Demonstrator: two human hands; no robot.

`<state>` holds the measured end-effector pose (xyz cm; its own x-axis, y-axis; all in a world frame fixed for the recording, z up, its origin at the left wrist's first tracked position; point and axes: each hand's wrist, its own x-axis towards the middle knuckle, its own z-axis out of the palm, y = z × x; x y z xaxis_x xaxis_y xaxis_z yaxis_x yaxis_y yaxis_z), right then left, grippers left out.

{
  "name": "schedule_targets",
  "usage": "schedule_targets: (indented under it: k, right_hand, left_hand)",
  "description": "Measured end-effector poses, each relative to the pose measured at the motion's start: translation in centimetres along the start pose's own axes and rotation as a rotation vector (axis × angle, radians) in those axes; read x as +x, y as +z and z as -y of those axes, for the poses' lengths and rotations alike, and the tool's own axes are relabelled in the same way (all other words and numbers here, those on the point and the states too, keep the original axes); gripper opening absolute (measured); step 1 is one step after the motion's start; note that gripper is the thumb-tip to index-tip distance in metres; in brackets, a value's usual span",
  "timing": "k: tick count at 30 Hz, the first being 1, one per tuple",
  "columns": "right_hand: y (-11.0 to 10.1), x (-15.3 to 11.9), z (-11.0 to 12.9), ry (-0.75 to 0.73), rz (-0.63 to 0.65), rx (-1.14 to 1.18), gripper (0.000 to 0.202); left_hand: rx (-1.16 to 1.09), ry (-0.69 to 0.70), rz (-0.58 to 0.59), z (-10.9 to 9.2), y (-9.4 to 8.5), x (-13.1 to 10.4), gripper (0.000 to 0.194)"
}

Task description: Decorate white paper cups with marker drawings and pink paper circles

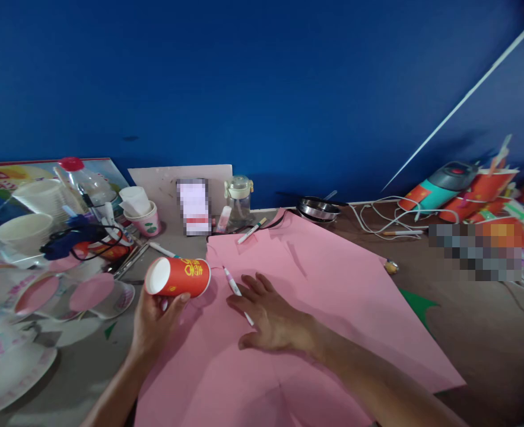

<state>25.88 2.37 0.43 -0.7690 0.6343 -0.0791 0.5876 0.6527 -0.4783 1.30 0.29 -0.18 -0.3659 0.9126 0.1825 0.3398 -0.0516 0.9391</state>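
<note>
Left hand (155,323) gripping cup (179,277) tipped sideways; right hand (274,320) lying spread over pen (231,280). Seemingly handling pen; lifting would be needing a pinch.

Left hand (155,323) curled, right hand (273,320) palm-down, fingers (253,285) spread

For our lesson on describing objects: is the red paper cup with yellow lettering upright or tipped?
Tipped: the left hand holds the red paper cup sideways, its round white end facing the picture's left.
</note>
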Motion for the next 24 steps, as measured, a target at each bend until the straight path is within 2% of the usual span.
schedule_targets:
  k: [3, 8, 12, 17, 24]
  right_hand:
    - [0.5, 0.2, 0.5, 0.011, -0.054, -0.023, 0.079]
    - [0.2, 0.2, 0.5, 0.050, -0.085, -0.066, 0.079]
    - [0.1, 0.2, 0.5, 0.132, -0.123, -0.094, 0.081]
    - [0.5, 0.5, 0.8, 0.164, -0.147, -0.096, 0.079]
    - [1.0, 0.9, 0.8, 0.202, -0.215, -0.117, 0.080]
  left_hand:
    - [0.013, 0.014, 0.004, -0.1, -0.4, 0.2, 0.057]
    - [0.048, 0.024, 0.056, -0.1, -1.2, 0.9, 0.058]
    - [0.130, 0.029, 0.076, 0.1, -1.0, 0.4, 0.055]
    - [0.242, 0.056, 0.155, 0.4, -0.9, -0.3, 0.056]
    - [0.353, 0.117, 0.193, -0.9, -0.9, -0.6, 0.060]
